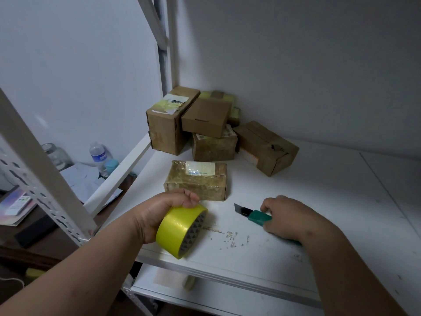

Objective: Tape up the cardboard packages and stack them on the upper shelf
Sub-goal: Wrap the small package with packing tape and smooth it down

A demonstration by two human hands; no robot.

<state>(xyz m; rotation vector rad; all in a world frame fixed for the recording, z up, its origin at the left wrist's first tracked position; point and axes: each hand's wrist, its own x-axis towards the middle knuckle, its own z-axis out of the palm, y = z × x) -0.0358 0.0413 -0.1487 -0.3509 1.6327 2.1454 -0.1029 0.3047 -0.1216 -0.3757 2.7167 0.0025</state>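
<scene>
Cardboard packages (206, 124) sit heaped in the back corner of the white shelf (319, 201), one taped package (197, 180) lying apart in front.
Left hand (164, 210) curls its fingers round a yellow tape roll (181, 231); right hand (289, 216) grips a green utility knife (255, 215), blade out, resting on the shelf.

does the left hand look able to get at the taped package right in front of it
Probably yes, for position: the left hand sits just before the tape-wrapped brown cardboard package with nothing between. But it grips the yellow tape roll, so grasping means setting that down.
</scene>
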